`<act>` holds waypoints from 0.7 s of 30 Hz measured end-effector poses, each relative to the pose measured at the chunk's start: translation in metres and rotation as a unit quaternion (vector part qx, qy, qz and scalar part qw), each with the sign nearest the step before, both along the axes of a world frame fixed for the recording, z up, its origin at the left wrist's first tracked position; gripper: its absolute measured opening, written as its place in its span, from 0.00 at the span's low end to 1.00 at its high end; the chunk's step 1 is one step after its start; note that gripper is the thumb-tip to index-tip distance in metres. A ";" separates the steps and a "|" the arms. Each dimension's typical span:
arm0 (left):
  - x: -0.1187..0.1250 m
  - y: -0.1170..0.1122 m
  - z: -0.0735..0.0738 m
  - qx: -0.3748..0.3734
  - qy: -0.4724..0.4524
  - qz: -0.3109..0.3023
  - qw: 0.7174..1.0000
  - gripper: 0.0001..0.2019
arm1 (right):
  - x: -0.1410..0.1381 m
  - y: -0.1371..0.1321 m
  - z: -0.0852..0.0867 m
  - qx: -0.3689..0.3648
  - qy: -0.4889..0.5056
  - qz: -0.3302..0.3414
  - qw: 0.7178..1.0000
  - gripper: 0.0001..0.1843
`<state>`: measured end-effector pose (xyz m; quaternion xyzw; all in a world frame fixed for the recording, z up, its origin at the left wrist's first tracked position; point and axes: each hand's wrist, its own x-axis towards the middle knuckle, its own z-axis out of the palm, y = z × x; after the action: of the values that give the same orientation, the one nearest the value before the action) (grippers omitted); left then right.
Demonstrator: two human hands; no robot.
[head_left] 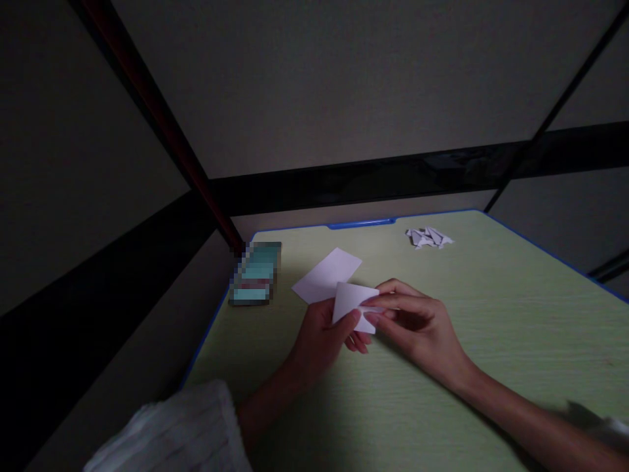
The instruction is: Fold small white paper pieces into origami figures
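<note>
A small white folded paper (pixel 348 299) is held up over the table between both hands. My left hand (pixel 322 334) grips it from the left, thumb pressed on its near face and the other fingers behind. At its right edge, my right hand (pixel 422 321) pinches a flap of the paper between thumb and fingers. Just behind the hands, a flat white sheet of paper (pixel 328 272) lies on the table, its near corner partly covered by the folded piece.
The pale green table (pixel 491 295) has a blue rim and a blue tray-like strip (pixel 362 223) at its far edge. A phone (pixel 256 274), blurred out, lies at the left. Folded white paper figures (pixel 428 237) rest at the back right. Panelled walls enclose the far side.
</note>
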<state>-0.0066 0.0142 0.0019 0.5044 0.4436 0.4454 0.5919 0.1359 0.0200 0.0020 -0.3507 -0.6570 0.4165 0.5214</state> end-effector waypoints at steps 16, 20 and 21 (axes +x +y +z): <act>-0.001 0.001 0.000 -0.079 -0.063 -0.026 0.995 0.12 | 0.014 0.006 0.006 0.115 -0.100 0.100 0.983 0.09; -0.005 0.002 0.001 -0.095 -0.067 -0.066 0.991 0.12 | 0.019 0.010 0.007 0.121 -0.140 0.123 0.975 0.09; -0.006 0.002 0.003 -0.104 -0.067 -0.078 0.989 0.11 | 0.020 0.011 0.007 0.122 -0.150 0.125 0.973 0.08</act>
<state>-0.0125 0.0167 0.0045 0.4427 0.4062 0.3818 0.7023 0.1559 0.0312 0.0093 -0.2582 -0.8120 0.3381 0.3996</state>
